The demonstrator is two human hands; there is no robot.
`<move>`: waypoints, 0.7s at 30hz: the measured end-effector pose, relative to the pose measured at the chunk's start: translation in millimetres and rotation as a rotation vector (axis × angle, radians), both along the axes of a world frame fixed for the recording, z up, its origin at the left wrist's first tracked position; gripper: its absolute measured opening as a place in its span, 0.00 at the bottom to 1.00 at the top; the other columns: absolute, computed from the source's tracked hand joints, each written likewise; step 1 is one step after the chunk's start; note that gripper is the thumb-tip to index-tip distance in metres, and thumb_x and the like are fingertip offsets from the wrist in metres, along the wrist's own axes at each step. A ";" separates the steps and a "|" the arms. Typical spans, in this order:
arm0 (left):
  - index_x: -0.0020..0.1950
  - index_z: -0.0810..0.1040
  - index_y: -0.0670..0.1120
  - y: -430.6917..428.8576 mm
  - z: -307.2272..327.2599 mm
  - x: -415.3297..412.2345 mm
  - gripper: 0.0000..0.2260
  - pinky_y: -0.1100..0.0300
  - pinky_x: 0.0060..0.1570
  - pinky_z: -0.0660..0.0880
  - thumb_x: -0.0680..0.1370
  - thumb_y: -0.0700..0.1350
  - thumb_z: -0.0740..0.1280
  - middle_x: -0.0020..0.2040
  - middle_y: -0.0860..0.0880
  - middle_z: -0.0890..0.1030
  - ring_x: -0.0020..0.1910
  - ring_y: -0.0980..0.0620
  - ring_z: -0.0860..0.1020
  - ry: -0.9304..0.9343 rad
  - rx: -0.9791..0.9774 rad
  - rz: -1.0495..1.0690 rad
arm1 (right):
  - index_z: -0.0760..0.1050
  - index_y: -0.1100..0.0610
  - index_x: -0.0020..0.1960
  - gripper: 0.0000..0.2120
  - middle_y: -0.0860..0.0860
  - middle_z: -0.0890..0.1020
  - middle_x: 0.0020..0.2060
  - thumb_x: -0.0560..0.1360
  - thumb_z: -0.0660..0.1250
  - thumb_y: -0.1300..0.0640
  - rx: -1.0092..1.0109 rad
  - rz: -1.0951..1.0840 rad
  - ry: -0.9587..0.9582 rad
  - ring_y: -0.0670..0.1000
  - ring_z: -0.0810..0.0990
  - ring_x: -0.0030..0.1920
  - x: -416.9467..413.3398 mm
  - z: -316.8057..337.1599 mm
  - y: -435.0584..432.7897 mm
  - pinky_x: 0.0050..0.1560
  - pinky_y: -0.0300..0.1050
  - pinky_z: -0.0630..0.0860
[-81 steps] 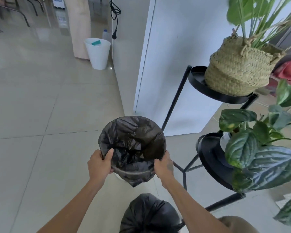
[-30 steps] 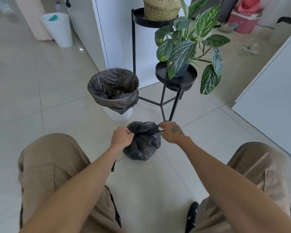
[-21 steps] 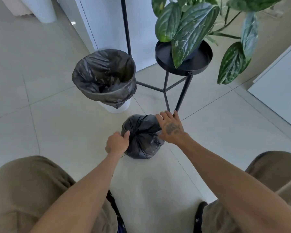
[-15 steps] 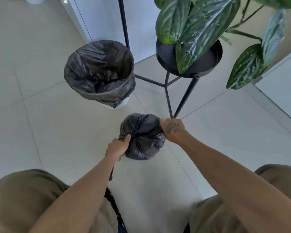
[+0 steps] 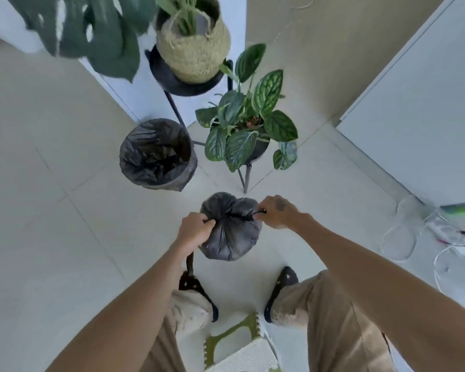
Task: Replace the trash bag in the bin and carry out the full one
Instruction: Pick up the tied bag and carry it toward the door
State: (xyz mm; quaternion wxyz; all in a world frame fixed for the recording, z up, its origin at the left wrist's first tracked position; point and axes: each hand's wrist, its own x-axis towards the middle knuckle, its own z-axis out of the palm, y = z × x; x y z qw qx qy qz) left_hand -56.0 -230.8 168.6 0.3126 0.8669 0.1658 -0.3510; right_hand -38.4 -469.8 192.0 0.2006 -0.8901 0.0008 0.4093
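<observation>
Fingers [image 5: 209,223] of the left hand [image 5: 195,230] are curled tight round one thin black tie strip [image 5: 190,261] of the full black plastic trash bag [image 5: 230,234], and the loose end of that strip dangles down below the fist. On the other side, the fingers [image 5: 261,210] of the right hand [image 5: 277,212] pinch the second tie end, which runs taut across the gathered neck of the bag. So both hands have a grip, one each side of the knot area.

The bag is a bulging round lump sitting right between the two hands, out in front of the person's feet in dark star-print socks [image 5: 283,280]. Honestly can't tell if it's resting on the pale tiled floor [image 5: 65,237] or hanging just off it.

Up and left of it stands the round bin [image 5: 134,170], already dressed in a crinkly black plastic liner [image 5: 159,154] folded out over the rim, mouth open. The bin sits just beside the leg of a black metal plant stand [image 5: 246,175]. The stand's lower tray carries a green veined-leaf plant [image 5: 247,122] and the upper one a woven straw basket pot [image 5: 193,52].

Off to the right there's a tangle of white cables [image 5: 403,232] on the floor, well apart from the bag. A white and green foam mat [image 5: 239,353] shows between the tan trouser legs [image 5: 333,331].
</observation>
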 end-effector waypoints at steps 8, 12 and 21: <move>0.33 0.70 0.43 -64.4 211.7 0.5 0.15 0.57 0.31 0.66 0.78 0.46 0.66 0.29 0.46 0.72 0.29 0.49 0.70 -0.069 -0.013 -0.292 | 0.77 0.61 0.40 0.17 0.55 0.80 0.38 0.80 0.62 0.49 0.034 -0.347 -0.030 0.55 0.75 0.39 -74.4 212.3 -88.3 0.41 0.47 0.73; 0.31 0.67 0.45 -119.7 283.6 8.2 0.18 0.57 0.31 0.64 0.79 0.47 0.67 0.28 0.49 0.70 0.29 0.51 0.70 -0.146 -0.054 -0.507 | 0.81 0.63 0.41 0.15 0.50 0.78 0.31 0.78 0.64 0.53 0.081 -0.654 -0.131 0.50 0.72 0.32 -120.2 283.4 -133.4 0.34 0.43 0.68; 0.41 0.82 0.41 -314.2 386.5 -7.6 0.12 0.55 0.40 0.69 0.78 0.48 0.69 0.37 0.45 0.82 0.38 0.48 0.76 -0.345 -0.211 -0.976 | 0.85 0.59 0.41 0.13 0.50 0.77 0.31 0.78 0.68 0.52 0.118 -1.344 -0.424 0.47 0.70 0.31 -254.4 365.4 -231.5 0.30 0.38 0.65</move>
